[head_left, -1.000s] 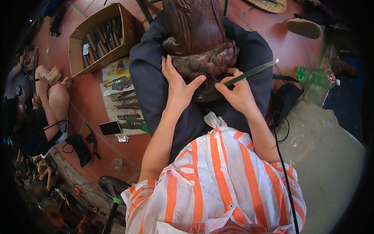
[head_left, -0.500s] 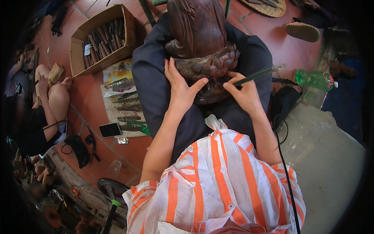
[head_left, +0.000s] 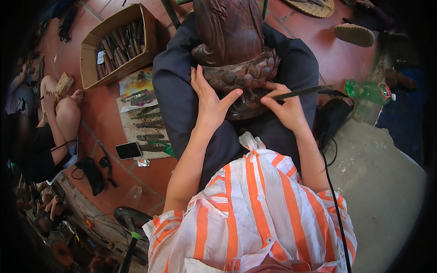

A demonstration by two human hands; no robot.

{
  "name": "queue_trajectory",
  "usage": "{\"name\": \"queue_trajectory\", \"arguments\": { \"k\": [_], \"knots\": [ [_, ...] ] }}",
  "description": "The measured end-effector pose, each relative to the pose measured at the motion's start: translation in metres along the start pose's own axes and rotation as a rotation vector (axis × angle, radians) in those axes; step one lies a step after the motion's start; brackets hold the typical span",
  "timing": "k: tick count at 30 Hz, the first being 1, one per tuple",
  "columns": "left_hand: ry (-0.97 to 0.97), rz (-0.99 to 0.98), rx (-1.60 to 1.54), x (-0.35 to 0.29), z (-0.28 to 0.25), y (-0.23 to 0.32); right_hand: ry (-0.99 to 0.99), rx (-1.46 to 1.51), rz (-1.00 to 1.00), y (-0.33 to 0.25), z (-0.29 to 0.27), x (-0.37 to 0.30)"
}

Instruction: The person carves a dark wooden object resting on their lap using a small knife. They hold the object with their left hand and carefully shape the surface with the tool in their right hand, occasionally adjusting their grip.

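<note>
A dark brown wooden statue (head_left: 230, 34) stands between my knees, its base (head_left: 227, 78) carved with rounded lobes. My left hand (head_left: 209, 96) lies against the left and near side of this base, fingers straight and thumb spread out to the right. Pinched in my right hand (head_left: 283, 105) is a thin, long, flat file-like tool (head_left: 307, 90), which points out to the right. The fingers of that hand rest at the base's right near side. Whatever end of the tool meets the wood is hidden behind them.
On the left, a cardboard box (head_left: 86, 61) holds many handled carving tools. Further tools lie on a mat (head_left: 129, 119) beside a phone (head_left: 129, 150). Another person (head_left: 61, 104) sits far left. A green bottle (head_left: 368, 92) lies right; a black cable (head_left: 336, 207) runs down my right side.
The tool in my right hand has turned, from slanting up to the right with a pale face showing to lying flatter and looking dark. My left hand stays on the base.
</note>
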State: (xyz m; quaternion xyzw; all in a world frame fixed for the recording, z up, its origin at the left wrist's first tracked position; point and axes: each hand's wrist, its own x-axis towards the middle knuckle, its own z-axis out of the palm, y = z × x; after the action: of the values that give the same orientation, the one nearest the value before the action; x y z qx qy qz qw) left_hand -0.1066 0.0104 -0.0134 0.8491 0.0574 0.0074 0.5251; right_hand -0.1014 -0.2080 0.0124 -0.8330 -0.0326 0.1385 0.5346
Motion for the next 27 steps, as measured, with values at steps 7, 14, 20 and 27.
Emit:
{"name": "queue_trajectory", "arguments": {
  "k": [7,14,20,27],
  "knots": [
    [0.005,0.013,-0.006,0.000,0.002,-0.002,0.016,-0.093,-0.035,-0.003,0.005,-0.003],
    [-0.001,0.010,-0.005,0.001,0.000,-0.003,0.016,-0.152,-0.090,-0.010,0.008,-0.003],
    [-0.003,-0.004,-0.017,0.001,0.000,-0.002,0.035,0.027,0.003,0.001,0.004,0.001],
    [-0.002,0.004,0.000,0.000,0.000,0.000,0.027,0.101,0.059,0.002,0.001,0.003]
  ]
}}
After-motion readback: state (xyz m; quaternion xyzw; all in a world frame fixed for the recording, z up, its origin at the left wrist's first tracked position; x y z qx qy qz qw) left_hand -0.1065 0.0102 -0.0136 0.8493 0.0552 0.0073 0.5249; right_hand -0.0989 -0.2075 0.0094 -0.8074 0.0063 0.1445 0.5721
